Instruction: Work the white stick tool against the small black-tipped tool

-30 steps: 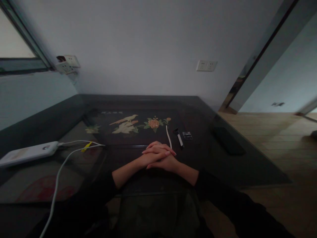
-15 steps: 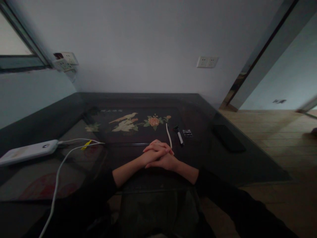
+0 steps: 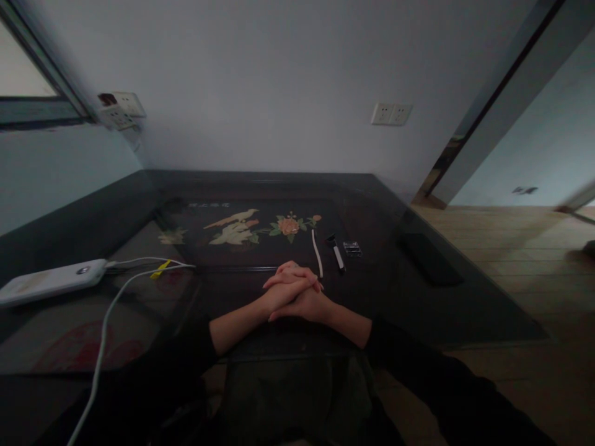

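Note:
My left hand (image 3: pixel 284 296) and my right hand (image 3: pixel 309 305) are clasped together on the dark table (image 3: pixel 395 310), fingers interlaced and closed. No object shows between them, though the palms are hidden. Just beyond the fingertips lies a thin, slightly bent off-white strip (image 3: pixel 317 253). To its right is what looks like a razor (image 3: pixel 338 254), with a white handle and a dark head pointing away from me. Beside that lies a small clear pack (image 3: pixel 352 249) with dark pieces in it. Neither hand touches these things.
A white oblong device (image 3: pixel 56 280) with a white cable (image 3: pixel 108 328) and a yellow tag (image 3: pixel 160 270) lies at left. A flat black slab (image 3: pixel 430 259) is at right. Bird and flower pictures decorate the tabletop. Wall sockets (image 3: pixel 391 114) sit above the far edge.
My clasped hands have shifted very slightly left, and their fingers look a little rearranged. The view has tilted marginally. The things on the table lie as before.

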The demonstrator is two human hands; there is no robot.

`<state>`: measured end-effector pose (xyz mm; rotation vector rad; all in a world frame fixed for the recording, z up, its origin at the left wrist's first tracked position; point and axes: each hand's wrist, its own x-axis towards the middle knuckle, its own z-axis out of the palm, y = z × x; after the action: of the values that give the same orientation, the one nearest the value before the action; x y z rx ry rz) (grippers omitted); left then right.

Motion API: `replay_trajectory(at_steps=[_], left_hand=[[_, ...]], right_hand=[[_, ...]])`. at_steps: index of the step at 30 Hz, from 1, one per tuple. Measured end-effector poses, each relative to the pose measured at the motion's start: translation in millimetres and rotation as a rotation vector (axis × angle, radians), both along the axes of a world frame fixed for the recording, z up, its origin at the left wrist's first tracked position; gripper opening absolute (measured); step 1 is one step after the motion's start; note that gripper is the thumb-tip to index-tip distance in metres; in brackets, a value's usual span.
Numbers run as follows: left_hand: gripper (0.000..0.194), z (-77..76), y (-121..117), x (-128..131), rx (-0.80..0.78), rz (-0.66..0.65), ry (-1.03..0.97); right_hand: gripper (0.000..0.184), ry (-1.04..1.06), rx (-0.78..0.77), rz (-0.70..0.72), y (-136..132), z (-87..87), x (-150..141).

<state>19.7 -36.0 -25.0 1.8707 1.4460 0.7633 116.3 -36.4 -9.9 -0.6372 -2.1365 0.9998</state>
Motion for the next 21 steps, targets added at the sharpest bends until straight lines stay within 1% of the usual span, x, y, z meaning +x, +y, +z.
replay_trajectory(at_steps=[4,6,8,11,12,13,15,18,21], left_hand=[[0.037,-5.1,2,7,0.004,0.083,0.097],[0.034,-6.4,5,4,-0.001,0.074,0.113],[0.031,-5.7,9,-2,-0.02,-0.015,0.077],[0.029,-0.2,17,-13,-0.048,-0.15,0.006],[0.028,2.4,19,-16,-0.085,-0.272,-0.073],[0.029,5.0,20,-19,-0.093,-0.321,-0.109],[0.033,9.6,21,-21,-0.1,-0.375,-0.163],[0.036,13.6,16,-21,-0.097,-0.383,-0.221],[0.032,15.8,11,-20,-0.108,-0.367,-0.265]], right_hand=[[0.041,0.029,0.03,-0.024,-1,0.7,-2],[0.036,0.046,0.051,-0.04,-2,0.8,-2],[0.033,0.066,0.082,-0.06,-3,0.5,-3],[0.029,0.078,0.111,-0.079,-4,-1.2,-4],[0.028,0.08,0.113,-0.084,-4,-1.9,-4],[0.029,0.08,0.114,-0.09,-4,-2.5,-4],[0.029,0.077,0.11,-0.106,-4,-3.0,-5],[0.03,0.064,0.107,-0.126,-5,-1.8,-4],[0.028,0.052,0.119,-0.127,-6,0.6,-4]])
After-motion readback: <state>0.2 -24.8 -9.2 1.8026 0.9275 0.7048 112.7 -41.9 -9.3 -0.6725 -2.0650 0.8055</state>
